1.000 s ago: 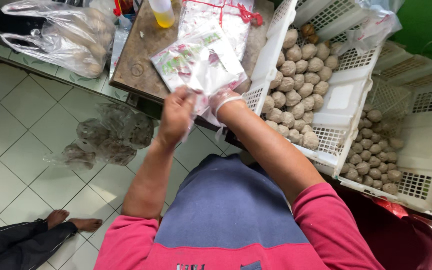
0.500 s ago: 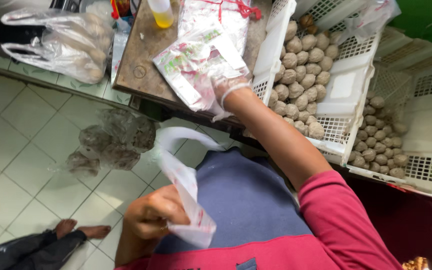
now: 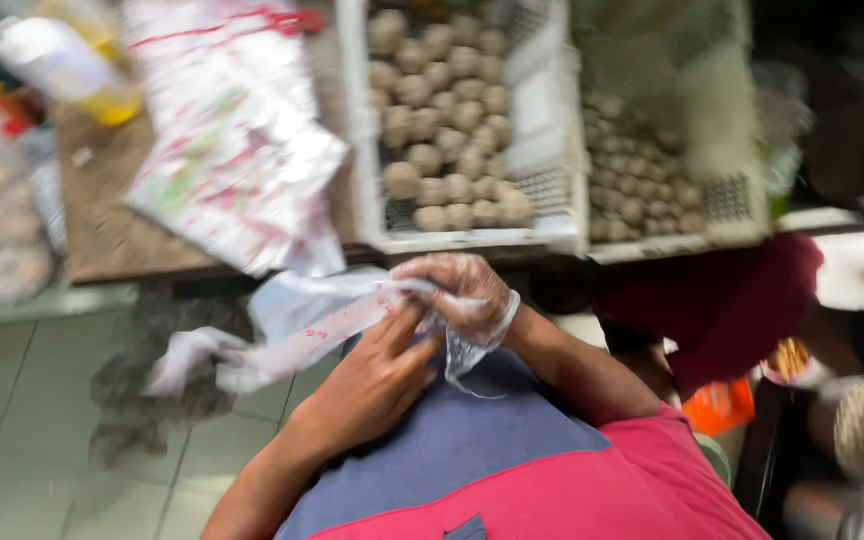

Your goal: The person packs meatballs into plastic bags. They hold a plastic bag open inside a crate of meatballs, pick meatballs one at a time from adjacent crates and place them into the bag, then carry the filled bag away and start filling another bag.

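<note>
Both hands meet just below the near edge of the surface (image 3: 102,245), working on a thin clear plastic bag (image 3: 297,320) with red print. The right hand (image 3: 457,295), wearing a loose transparent glove, is curled shut with its fingertips pinching the bag's mouth. The bare left hand (image 3: 372,380) lies half open, fingers extended along the bag's edge and touching it; whether it truly grips is hard to tell through the motion blur.

The bag hangs out to the left over the tiled floor (image 3: 32,430), unsupported. If the pinch slackens, it can slip down among the crumpled bags (image 3: 152,400) lying there. The glove is slick and baggy, so film on film may slide, or the glove may get caught in the mouth of the bag.

Far of the hands, a stack of printed bags (image 3: 237,170) overhangs the surface edge and could be dragged off by an elbow or a tug. The white crate (image 3: 552,150) of round brownish balls (image 3: 442,120) sits close to the edge too; a knock could spill them.
</note>
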